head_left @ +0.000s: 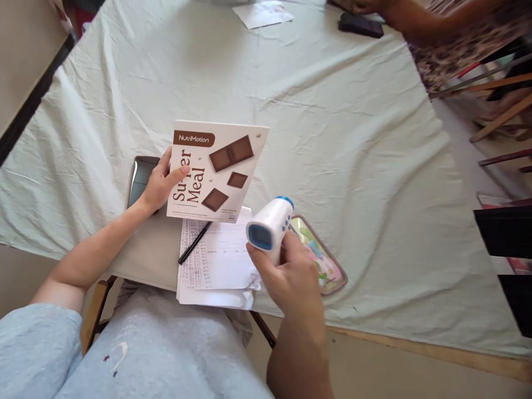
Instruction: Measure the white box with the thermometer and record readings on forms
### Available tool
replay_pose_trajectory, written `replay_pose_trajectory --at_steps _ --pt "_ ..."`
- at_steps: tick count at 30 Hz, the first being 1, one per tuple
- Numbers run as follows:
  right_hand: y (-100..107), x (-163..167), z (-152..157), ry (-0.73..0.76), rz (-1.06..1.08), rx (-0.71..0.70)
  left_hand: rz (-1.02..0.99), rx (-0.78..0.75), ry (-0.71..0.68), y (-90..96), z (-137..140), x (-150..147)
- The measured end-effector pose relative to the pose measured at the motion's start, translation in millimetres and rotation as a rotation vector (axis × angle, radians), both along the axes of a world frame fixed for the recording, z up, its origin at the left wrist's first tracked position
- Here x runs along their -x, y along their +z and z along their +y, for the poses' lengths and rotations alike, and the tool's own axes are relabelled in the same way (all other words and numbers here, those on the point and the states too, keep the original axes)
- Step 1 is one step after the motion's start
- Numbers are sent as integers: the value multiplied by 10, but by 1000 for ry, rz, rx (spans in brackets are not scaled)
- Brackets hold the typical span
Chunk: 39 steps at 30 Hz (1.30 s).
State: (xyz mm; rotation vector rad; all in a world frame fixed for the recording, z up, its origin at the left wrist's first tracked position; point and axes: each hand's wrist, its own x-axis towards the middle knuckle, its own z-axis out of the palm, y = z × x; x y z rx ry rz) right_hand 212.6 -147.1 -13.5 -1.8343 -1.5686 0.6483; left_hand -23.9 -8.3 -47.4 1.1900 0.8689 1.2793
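Here on the left, over the pale tablecloth [374, 194], you have the wooden chair frame [93, 316] low down by the edge, beside your light T-shirt [162, 338]. Next, left of centre, a dark, glossy smartphone [140, 176] lies partly hidden behind your left hand [158, 185]. And that hand is closed on the white NutriMotion pack [218, 173], thumb across the front, fingers behind! The pack sits tilted near the middle of the frame, brown chocolate pieces showing; whether it's a card or a thin box, you can't tell. Just below it, the black pen [194, 243] slants across your stack of printed papers [226, 260], lower centre. Up at the top centre, a loose white sheet [264, 14] lies on the cloth.

Now right of centre: your right hand [291, 271] is wrapped around the handle of a white-and-blue infrared thermometer [272, 224], its dark screen facing you, blue buttons along the side. Just beside that hand lies a colourful zip pouch [324, 263]. Upper right, a black case [361, 25] rests close to another person's forearm [436, 25], and at the right edge stand wooden chair legs [502, 119].
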Motion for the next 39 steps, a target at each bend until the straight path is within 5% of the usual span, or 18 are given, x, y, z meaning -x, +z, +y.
replay_pose_trajectory --at_steps 2,5,10,16,19,22,25,29,34,39 --pt "-69 -146 75 5 -297 -44 16 7 11 -2 3 9" --pt "-162 -210 230 34 -573 71 26 6 21 -5 13 21" --pt "-231 -112 389 49 -692 238 25 -24 -13 7 26 29" --pt "-218 -118 249 -43 -594 -104 67 -33 18 8 42 32" --pt "-147 -22 149 163 -393 -176 78 41 50 21 27 29" --pt "-107 174 162 542 -398 26 76 120 45 110 8 26" --pt "-93 342 288 692 -612 229 100 -13 51 277 70 51" --pt "-48 397 458 728 -770 261 190 -268 47 413 358 167" --pt "-56 285 502 752 -748 142 246 -366 11 142 809 374" --pt "-105 166 503 506 -361 -80 341 -436 -32 -198 1056 542"
